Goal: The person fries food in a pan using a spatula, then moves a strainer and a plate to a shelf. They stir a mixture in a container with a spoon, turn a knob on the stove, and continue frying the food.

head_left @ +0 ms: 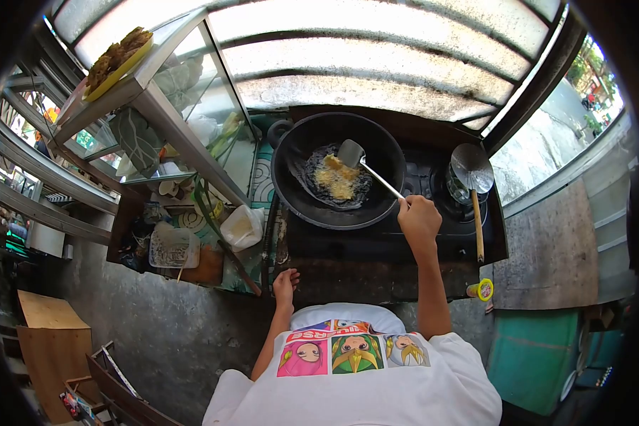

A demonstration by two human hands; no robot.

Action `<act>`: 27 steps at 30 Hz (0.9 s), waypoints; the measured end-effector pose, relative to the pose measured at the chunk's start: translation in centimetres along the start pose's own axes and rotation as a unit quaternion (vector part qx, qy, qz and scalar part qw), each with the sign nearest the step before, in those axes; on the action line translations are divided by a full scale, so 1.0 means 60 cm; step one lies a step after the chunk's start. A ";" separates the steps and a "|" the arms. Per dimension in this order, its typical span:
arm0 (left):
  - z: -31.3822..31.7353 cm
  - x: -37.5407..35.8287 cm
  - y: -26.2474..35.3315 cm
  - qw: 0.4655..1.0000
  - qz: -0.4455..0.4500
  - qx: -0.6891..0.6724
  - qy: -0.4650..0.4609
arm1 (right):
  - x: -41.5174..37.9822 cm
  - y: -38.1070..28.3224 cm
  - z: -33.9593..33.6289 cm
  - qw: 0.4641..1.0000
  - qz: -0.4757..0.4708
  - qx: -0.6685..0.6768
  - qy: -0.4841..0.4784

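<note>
A large black wok (298, 202) sits on the stove, with dark oil in its bottom. Golden battered food (336, 183) is frying in the bubbling oil. My right hand (420, 220) is closed around the handle of a metal spatula (351, 153), whose blade rests at the upper edge of the food. My left hand (285, 285) hangs by the front edge of the counter, its fingers loosely curled; whether anything is in them I cannot make out.
A wooden-handled strainer (472, 169) lies on the stove's right side. Left of the wok stand a glass display case (192, 92), a white plastic bag (242, 227) and a clear plastic tub (174, 246). A yellow-rimmed cup (484, 290) is at the counter's front right.
</note>
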State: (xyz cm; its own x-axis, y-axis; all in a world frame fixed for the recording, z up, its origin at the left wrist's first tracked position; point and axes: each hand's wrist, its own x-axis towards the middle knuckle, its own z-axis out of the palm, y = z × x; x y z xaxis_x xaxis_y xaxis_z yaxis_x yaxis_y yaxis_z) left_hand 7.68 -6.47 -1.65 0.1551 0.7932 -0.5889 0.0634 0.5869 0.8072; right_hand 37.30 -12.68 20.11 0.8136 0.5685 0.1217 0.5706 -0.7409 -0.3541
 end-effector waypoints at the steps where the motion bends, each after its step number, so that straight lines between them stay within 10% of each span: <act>1: 0.000 0.000 -0.001 1.000 0.001 0.004 0.003 | -0.003 -0.001 -0.003 1.000 0.001 -0.001 0.000; 27: -0.011 -0.008 -0.001 1.000 -0.024 0.011 0.003 | 0.002 -0.012 -0.016 0.983 -0.161 -0.013 0.085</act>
State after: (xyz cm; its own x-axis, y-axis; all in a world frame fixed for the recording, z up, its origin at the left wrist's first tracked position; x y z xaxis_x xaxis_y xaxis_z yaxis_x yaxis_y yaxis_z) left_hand 6.92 -6.81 -1.45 0.1463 0.7654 -0.6267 0.0930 0.6201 0.7790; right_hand 37.08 -12.42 21.27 0.5967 0.7085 0.3768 0.8020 -0.5428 -0.2494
